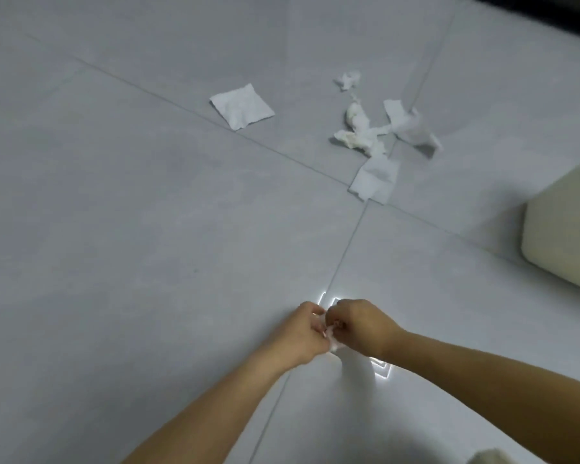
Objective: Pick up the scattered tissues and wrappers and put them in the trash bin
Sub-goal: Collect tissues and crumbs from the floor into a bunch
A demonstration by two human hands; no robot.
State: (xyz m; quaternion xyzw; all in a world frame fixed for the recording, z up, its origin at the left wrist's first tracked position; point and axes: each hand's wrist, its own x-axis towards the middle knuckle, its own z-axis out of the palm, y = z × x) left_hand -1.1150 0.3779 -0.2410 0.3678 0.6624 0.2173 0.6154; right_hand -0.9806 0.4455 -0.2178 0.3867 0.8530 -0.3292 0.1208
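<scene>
My left hand (307,333) and my right hand (360,324) meet low over the floor, both pinching one small crumpled white tissue (333,343) between them. Farther off on the floor lie loose tissues: a flat square one (241,106), a small scrap (349,79), a crumpled twisted wad (357,130), a folded strip (411,127) and a flat piece (375,178) nearest me. No trash bin shows clearly.
The floor is light grey tile (131,212) with thin grout lines. A cream-coloured rounded box or furniture corner (563,236) stands at the right edge. A dark edge (549,11) runs along the top right. A pale blurred object (493,458) pokes in at the bottom right.
</scene>
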